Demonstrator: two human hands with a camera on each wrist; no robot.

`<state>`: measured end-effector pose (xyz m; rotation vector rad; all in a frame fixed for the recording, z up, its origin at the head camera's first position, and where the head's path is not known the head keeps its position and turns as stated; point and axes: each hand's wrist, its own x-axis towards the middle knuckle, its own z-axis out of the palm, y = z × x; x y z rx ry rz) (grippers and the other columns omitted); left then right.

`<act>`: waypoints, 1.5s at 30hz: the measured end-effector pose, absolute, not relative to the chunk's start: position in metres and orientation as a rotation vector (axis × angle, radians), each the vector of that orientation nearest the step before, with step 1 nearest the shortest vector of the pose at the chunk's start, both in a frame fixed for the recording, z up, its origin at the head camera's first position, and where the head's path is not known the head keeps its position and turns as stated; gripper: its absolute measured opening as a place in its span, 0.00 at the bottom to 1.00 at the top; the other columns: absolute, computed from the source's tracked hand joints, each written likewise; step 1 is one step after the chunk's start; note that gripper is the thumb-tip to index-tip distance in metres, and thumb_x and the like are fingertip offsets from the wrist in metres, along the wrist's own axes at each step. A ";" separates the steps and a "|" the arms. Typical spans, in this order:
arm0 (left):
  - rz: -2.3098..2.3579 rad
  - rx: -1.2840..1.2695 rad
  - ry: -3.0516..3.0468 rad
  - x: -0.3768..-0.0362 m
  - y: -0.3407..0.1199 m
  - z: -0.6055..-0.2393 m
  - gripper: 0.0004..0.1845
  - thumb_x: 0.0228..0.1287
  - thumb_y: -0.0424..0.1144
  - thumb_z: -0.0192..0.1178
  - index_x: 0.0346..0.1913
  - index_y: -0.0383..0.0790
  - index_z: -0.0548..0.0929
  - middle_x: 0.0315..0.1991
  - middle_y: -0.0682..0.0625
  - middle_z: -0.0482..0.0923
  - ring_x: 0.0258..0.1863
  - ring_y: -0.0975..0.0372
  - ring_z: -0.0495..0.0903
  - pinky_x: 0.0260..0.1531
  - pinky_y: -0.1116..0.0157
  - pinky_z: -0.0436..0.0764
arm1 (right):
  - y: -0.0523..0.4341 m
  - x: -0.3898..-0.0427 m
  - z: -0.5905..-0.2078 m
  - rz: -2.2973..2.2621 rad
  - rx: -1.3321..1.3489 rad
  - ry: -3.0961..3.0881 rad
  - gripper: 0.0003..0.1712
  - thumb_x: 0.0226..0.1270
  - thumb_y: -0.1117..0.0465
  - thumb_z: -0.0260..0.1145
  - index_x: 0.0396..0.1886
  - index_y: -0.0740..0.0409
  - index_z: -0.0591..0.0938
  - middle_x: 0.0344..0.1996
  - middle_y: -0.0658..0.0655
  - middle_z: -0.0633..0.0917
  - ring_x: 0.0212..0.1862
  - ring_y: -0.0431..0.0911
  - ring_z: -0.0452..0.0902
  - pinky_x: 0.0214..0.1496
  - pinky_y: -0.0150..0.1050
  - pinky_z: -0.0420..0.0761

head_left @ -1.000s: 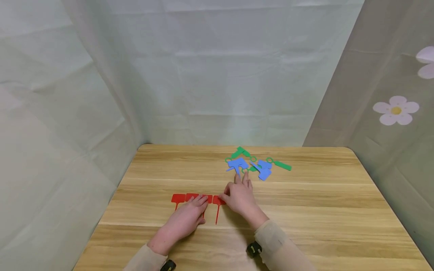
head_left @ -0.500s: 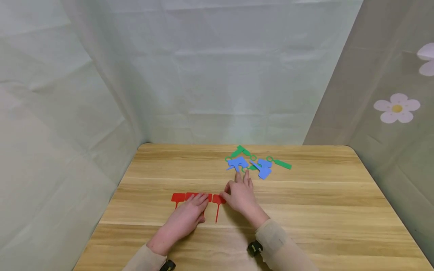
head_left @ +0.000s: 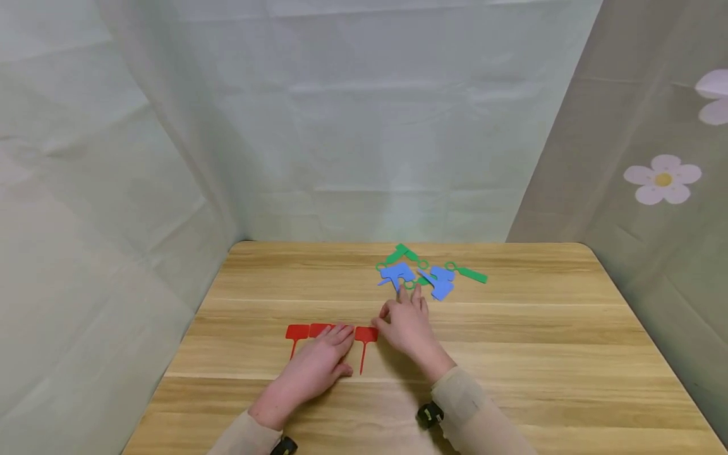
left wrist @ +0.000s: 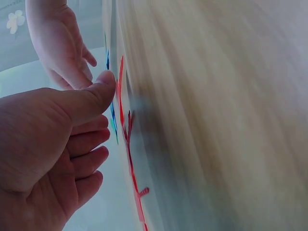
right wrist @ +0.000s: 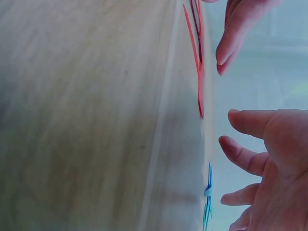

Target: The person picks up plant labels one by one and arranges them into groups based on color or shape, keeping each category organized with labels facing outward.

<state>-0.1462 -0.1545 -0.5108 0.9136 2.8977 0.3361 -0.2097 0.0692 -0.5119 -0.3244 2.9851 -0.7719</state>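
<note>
Several red T-shaped plant labels lie side by side in a row across the table. The leftmost red label [head_left: 297,332] and the rightmost red label [head_left: 366,334] show well; my left hand [head_left: 318,363] covers much of those between, its fingers extended over them. Just past the rightmost label's right edge is my right hand [head_left: 411,328], fingers spread. In the right wrist view the thumb and fingers of that right hand [right wrist: 269,163] hold nothing. Its fingertips reach toward a blue T-shaped label [head_left: 398,272] in the pile behind.
At the back, more blue labels [head_left: 442,289] overlap green ring-ended tags [head_left: 400,252]. One green tag [head_left: 472,275] lies to their right. Pale cloth [head_left: 364,126] hangs behind the wooden table [head_left: 540,354].
My right hand has drawn slightly right, off the rightmost red label's edge. My left hand has shifted a little right over the row, its thumb spreading outward. The pile stays put.
</note>
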 end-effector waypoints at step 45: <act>0.183 0.912 2.852 -0.151 -0.125 -0.510 0.30 0.71 0.43 0.73 0.71 0.33 0.81 0.74 0.41 0.75 0.76 0.48 0.71 0.75 0.49 0.70 | 0.109 -0.204 -0.502 -0.863 -0.292 3.030 0.11 0.76 0.48 0.71 0.43 0.49 0.90 0.74 0.75 0.72 0.79 0.79 0.53 0.73 0.73 0.67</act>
